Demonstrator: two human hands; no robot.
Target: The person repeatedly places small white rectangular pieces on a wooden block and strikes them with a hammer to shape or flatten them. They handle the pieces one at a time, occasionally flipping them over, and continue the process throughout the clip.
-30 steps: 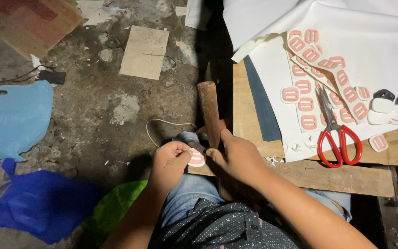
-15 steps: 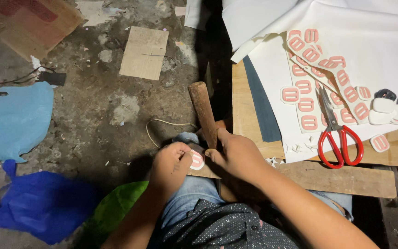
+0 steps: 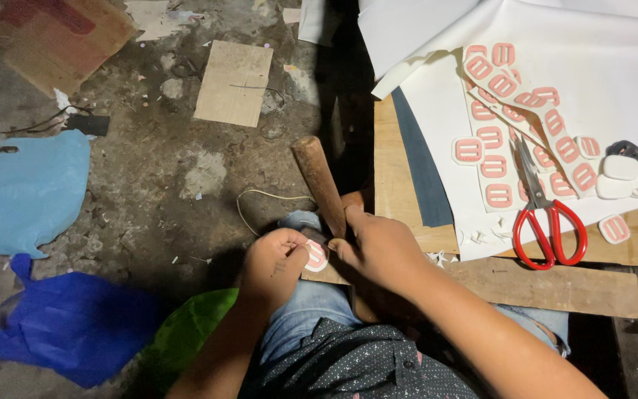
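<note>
Two hands at work on one small cutout over the lap

Both hands met at the person's knees, above a wooden board [image 3: 415, 244]. Left hand [image 3: 278, 260] was curled, its fingers closed on a small pink-and-white cutout [image 3: 316, 256] that lay at the board's near edge. Right hand [image 3: 378, 247] was wrapped firmly round the lower end of a wooden handle [image 3: 319, 181]; the handle rose tilted, up and to the left, from the fist. The tool's working end was hidden under the hand, so its kind could not be told. Thumb of the right hand sat just beside the cutout.

On the board, to the right, lay white sheets [image 3: 599, 81] bearing many more pink cutouts [image 3: 492, 140] in rows. Red-handled scissors [image 3: 544, 214] rested on the sheets, blades shut and pointing away from the person. Beside them sat a few loose white pieces [image 3: 622, 177] and one dark piece [image 3: 625, 149]. A dark strip [image 3: 419, 162] lay along the left edge of the sheets. White scraps [image 3: 481, 236] were scattered at the sheets' near corner.

Floor to the left was rough and dirty. It carried a cardboard square [image 3: 234, 81], a light blue bag [image 3: 27, 192], a dark blue bag [image 3: 68, 325], a green bag [image 3: 190, 332] and a loop of cord [image 3: 260, 203] near the knee
</note>
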